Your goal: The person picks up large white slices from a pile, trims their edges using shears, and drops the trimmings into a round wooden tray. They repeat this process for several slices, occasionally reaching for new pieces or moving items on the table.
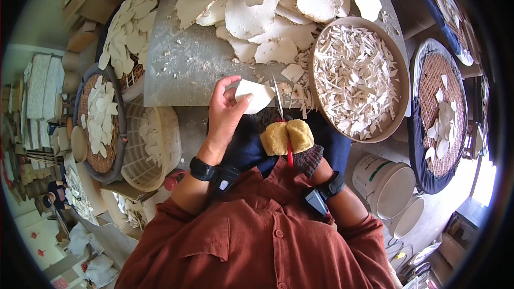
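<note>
Between the thumb and fingers of my left hand (222, 112) is a thin, flat white slice (254, 96), held at the near edge of the metal table (176, 75). My right hand (310, 160), in a dark knitted glove, is closed around scissors (278, 98) with red handles. Yellow foam padding (287, 138) wraps the handles and hides most of my fingers. The blades point away from me, close to the right edge of the slice. Whether they touch it, I cannot tell.
Large white slices (251, 13) are piled at the table's far side. A round tray (404, 75) of cut white strips overhangs its right edge. To the left stands a plastic basket (170, 150); white buckets (393, 192) stand at the right. Woven trays (452, 80) hold more slices.
</note>
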`<state>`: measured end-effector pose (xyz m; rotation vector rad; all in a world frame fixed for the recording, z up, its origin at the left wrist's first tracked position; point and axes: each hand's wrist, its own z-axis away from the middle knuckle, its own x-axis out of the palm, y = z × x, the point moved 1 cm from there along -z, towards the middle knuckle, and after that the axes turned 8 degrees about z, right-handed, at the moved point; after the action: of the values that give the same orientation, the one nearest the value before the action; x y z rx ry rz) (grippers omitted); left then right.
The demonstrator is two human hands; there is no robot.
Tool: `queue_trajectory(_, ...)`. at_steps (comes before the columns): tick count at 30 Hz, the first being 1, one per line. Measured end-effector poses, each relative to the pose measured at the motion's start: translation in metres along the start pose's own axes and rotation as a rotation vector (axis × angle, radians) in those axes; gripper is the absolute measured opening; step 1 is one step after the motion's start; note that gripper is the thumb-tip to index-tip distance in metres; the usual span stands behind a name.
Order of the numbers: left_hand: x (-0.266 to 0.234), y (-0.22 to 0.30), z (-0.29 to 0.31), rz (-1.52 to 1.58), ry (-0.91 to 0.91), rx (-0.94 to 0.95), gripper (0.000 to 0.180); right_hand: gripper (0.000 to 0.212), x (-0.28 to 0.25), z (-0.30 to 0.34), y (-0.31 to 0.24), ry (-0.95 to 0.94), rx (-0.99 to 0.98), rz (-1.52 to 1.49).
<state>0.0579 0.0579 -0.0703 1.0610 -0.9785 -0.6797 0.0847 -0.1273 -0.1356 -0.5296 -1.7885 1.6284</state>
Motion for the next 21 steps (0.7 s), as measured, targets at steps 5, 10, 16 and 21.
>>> queue_trajectory(5,-0.005,-0.009,-0.006,0.105,0.137,0.094,0.042,0.021,0.007,0.009,-0.021,-0.172,0.095,0.220)
queue_trajectory(10,-0.004,-0.005,-0.003,0.089,0.161,0.047,0.036,0.022,0.009,0.009,-0.006,-0.148,0.099,-0.309)
queue_trajectory(16,0.005,0.002,0.012,-0.032,0.016,0.008,0.030,0.017,0.009,0.004,-0.027,-0.125,0.144,-0.179)
queue_trajectory(21,-0.001,0.061,-0.006,-0.300,-0.429,-0.325,0.025,0.019,-0.008,0.026,-0.024,-0.003,0.037,-0.076)
